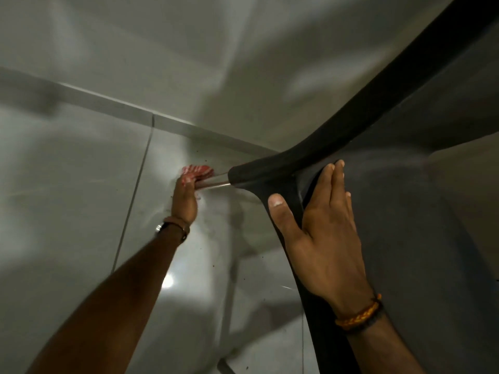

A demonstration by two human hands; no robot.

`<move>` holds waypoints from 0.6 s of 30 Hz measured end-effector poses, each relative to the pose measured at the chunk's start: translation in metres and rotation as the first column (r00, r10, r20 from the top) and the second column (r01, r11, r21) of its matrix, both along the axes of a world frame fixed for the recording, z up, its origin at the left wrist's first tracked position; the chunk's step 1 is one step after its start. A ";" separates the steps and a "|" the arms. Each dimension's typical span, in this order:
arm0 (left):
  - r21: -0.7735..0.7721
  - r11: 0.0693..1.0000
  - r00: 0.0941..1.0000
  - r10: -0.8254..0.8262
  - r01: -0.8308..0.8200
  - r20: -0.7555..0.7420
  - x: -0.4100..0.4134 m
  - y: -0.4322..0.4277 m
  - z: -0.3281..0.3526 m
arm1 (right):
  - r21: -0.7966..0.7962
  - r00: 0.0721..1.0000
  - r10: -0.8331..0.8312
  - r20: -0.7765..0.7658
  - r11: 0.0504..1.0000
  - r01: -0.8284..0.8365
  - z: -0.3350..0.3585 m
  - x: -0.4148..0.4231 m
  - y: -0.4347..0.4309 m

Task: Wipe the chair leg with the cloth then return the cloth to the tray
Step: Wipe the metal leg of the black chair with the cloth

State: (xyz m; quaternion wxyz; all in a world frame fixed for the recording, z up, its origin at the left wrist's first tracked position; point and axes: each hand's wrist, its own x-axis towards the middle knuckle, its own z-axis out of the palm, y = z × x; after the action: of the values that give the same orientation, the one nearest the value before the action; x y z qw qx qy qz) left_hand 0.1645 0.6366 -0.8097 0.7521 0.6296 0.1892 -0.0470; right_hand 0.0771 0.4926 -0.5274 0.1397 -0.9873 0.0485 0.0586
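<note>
Left grip (186, 197) closed around red cloth (198, 171), pressed against chair leg (213, 183) for wiping; right grip (321, 233) flat, spread open, steadying chair seat (405, 184).

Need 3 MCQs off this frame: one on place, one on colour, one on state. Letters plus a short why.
1. Where is the cloth?
A. on the chair seat
B. at the chair leg, in the left hand
C. lying loose on the floor

2. What colour is the cloth?
A. red and white
B. plain blue
C. black

3. What is the right hand doing?
A. hanging free of everything
B. gripping the cloth
C. laid flat on the dark chair at its corner

Key: 1 B, the left hand's fingers press the cloth to the thin metal leg. 2 A, red and white stripes show above the hand. 3 C, the palm and spread fingers lie on the chair.
</note>
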 end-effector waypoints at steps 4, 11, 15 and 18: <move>0.065 0.988 0.969 -0.122 0.139 -0.217 0.031 0.017 -0.039 | 0.024 1.000 -0.010 0.000 1.000 0.010 -0.003 0.001 -0.003; -0.008 0.984 0.979 -0.177 0.177 -0.105 0.008 0.012 0.037 | 0.006 1.000 -0.013 -0.013 1.000 0.013 0.002 0.001 0.002; 0.008 0.985 0.971 -0.170 0.171 0.165 -0.024 -0.001 0.121 | 0.013 1.000 -0.015 -0.027 1.000 0.015 0.005 0.000 0.003; 0.016 0.996 0.954 -0.087 0.086 0.287 -0.042 -0.015 0.148 | 0.011 1.000 -0.013 -0.027 1.000 0.014 0.004 -0.001 0.004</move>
State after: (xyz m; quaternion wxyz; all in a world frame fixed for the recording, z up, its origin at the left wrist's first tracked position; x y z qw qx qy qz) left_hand 0.1222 0.6220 -0.6613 0.7678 0.6386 0.0501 0.0125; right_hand 0.0761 0.4964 -0.5230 0.1450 -0.9852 0.0568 0.0712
